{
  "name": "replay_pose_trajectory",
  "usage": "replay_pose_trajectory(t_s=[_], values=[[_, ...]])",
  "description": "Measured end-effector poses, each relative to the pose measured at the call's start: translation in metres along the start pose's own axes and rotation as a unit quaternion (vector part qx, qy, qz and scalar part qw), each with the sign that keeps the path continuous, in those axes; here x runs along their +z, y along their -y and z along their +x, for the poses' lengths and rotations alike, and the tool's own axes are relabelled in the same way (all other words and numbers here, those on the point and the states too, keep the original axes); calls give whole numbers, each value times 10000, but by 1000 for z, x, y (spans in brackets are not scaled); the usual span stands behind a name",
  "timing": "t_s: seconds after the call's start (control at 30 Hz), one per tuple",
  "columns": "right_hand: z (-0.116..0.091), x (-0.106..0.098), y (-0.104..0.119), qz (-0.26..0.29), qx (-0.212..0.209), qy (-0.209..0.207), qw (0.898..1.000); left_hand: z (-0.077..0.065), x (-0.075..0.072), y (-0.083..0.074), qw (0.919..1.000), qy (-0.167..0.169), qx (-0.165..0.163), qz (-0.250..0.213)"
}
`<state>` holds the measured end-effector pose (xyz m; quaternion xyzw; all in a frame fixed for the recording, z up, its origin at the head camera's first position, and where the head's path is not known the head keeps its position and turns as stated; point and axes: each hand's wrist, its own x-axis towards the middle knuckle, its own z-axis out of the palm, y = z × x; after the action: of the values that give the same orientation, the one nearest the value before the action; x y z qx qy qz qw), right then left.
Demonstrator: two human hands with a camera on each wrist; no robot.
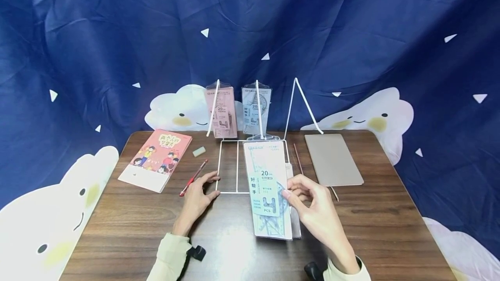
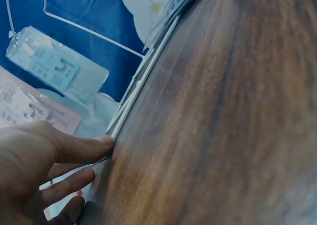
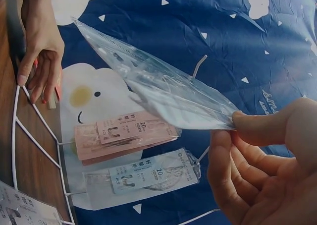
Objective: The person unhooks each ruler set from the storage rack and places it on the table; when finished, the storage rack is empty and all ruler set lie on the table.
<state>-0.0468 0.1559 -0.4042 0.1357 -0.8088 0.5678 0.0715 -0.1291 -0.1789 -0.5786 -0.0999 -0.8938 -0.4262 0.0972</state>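
Observation:
My right hand (image 1: 312,200) pinches the right edge of a pale blue ruler set packet (image 1: 269,185), a clear sleeve marked 20 cm. That packet hangs in front of a white wire display rack (image 1: 237,166), with its top near the middle hook. Another packet (image 1: 295,224) shows partly behind it. With thumb and fingers my left hand (image 1: 197,196) holds the left front side of the rack's base. On the rack's back hooks hang a pink ruler set (image 1: 220,114) and a light blue ruler set (image 1: 255,109). The right wrist view shows the pinched packet (image 3: 163,86) tilted, edge-on.
Left on the wooden table (image 1: 129,229) lie a pink booklet (image 1: 160,159), an eraser (image 1: 199,151) and a red pen (image 1: 193,178). To the right are a grey-beige notebook (image 1: 333,159) and a thin pencil (image 1: 298,157). A blue curtain (image 1: 156,21) hangs behind.

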Motion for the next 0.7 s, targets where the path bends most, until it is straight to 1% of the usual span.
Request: replay_pose_trajectory(t_s=[0.23,0.47,0.7], values=[[-6,1,1,67,-87,27,9999,0,1,2,10000,3,-38,32],[-10,0,4,11,78,-55,10000,0,1,3,10000,-15,8,35],[-15,-1,10,-19,-58,-124,9999,1,1,3,10000,-6,61,48]])
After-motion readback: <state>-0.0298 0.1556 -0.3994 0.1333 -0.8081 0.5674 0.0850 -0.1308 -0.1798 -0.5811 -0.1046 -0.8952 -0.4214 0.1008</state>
